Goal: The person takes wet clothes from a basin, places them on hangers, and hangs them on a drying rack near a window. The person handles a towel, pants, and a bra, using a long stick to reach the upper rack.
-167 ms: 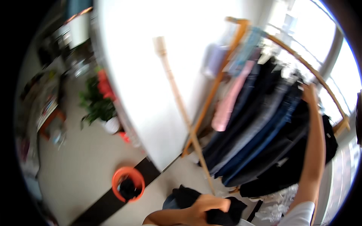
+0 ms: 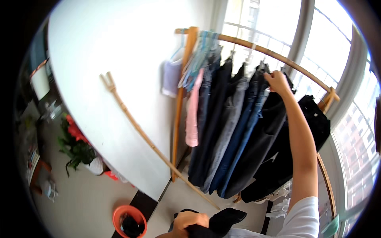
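Since the earlier frame, the wearer's view has been swinging rightward, so the wooden clothes rack (image 2: 270, 54) is now appearing further left in the picture, and both hands are showing further left too. The right hand (image 2: 278, 82) is reaching up to just below the rack's rail, its fingers curling at the hanger tops; whether they are gripping a hanger or cloth, I cannot tell. The black trousers (image 2: 258, 150) are hanging from the rack directly below that hand, with blue jeans (image 2: 237, 148) hanging beside them, toward the rack's left end. The left hand (image 2: 192, 220) is staying low in front of the rack, well apart from the right one, and is closing in a fist on a dark garment (image 2: 228, 218), which is lying beneath its fingers and spreading out toward its right. Grey jeans (image 2: 228, 137), a pink garment (image 2: 192, 129) and plastic hangers (image 2: 202, 53) are filling the rack's left half. A forked wooden pole (image 2: 152, 146) is leaning left of the rack, and an orange bucket (image 2: 119, 212) is standing on the floor further out, left of the rack, holding dark cloth.
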The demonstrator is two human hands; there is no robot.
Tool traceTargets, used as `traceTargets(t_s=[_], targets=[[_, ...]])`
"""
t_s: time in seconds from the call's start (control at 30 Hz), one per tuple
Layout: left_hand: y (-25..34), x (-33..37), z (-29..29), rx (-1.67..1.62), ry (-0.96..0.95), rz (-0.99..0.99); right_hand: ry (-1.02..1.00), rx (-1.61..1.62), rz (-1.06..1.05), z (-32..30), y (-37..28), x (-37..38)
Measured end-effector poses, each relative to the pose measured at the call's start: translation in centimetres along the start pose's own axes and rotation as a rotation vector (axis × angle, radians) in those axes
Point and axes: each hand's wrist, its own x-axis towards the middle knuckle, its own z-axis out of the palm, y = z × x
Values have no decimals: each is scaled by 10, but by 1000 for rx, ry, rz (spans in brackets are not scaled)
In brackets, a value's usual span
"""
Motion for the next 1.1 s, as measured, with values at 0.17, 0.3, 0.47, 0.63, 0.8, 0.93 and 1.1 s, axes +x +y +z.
traceTargets(t_s=[0.17, 0.3, 0.47, 0.63, 0.8, 0.93, 1.1], targets=[[-6, -3, 5, 74, -49, -136, 398, 31, -124, -32, 36, -22], [-11, 0, 10, 65, -90, -111, 373, -359, -113, -29, 52, -18], [-9, -7, 12, 121, -116, -108, 26, -548, 73, -15, 36, -11], [-6, -8, 10, 149, -143, -76, 250, -269, 245, 6, 74, 2], [2, -9, 13, 190, -113, -93, 320, -166, 276, 2, 82, -19], [-4, -3, 19, 195, -139, -100, 520, -169, 133, -10, 110, -25], [0, 1, 22, 258, -58, -147, 410, -137, 206, -33, 80, -76]])
